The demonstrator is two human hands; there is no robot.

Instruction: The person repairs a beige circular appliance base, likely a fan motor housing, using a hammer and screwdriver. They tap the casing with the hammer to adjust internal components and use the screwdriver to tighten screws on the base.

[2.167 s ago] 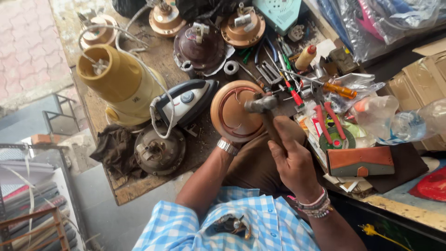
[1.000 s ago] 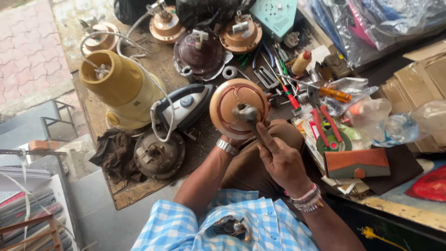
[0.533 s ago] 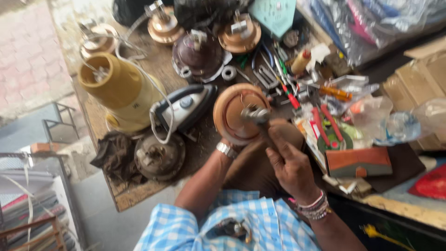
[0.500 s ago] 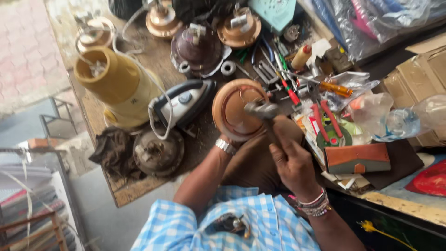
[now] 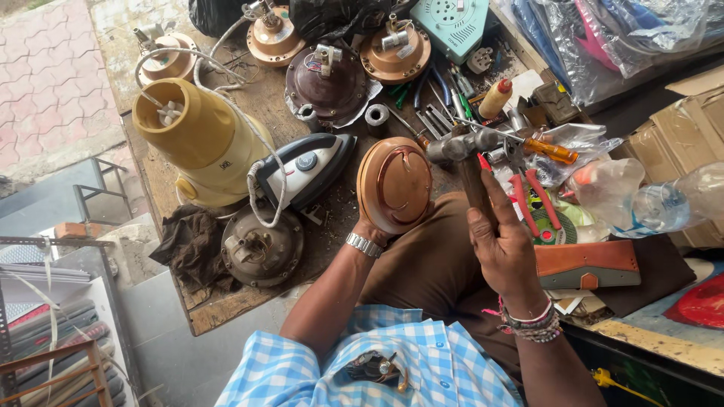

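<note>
Hammer [image 5: 461,148] drawn back off copper housing [image 5: 394,185]; right hand [image 5: 504,245] gripping handle, left hand [image 5: 371,226] clasping housing's lower edge above lap.

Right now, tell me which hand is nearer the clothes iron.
Left. The left hand holds the copper-coloured round cover right beside the clothes iron; the right hand holds the hammer farther away.

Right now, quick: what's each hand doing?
Left hand: closed on the edge of the copper-coloured round motor cover.
Right hand: closed around the hammer handle, head raised beside the cover.
</note>
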